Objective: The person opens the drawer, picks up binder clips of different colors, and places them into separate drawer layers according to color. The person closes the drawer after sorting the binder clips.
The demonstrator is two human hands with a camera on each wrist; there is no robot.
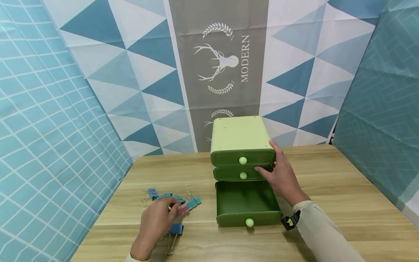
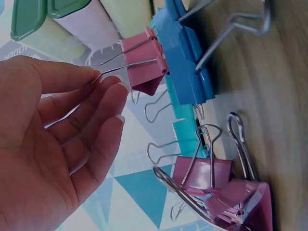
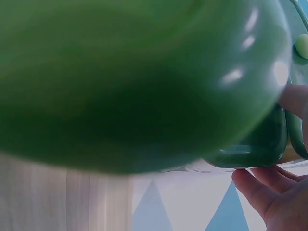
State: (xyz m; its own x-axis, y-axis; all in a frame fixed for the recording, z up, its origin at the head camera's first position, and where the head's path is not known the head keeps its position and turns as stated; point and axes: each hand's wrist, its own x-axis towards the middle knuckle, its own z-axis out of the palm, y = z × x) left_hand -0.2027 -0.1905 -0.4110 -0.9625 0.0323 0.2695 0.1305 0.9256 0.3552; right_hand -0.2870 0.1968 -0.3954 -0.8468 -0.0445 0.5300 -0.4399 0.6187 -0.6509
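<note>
On woodgrain table, drawer unit; patterned cloth behind.

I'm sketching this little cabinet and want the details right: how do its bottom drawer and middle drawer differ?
The bottom drawer is pulled out, while the middle drawer looks pushed in. The bottom drawer shows its inside; the middle drawer shows only its front. The right hand has its thumb at the middle drawer's front, while none of its fingers lie on the bottom drawer's front. Both have dark green fronts with a round, pale knob.
</note>
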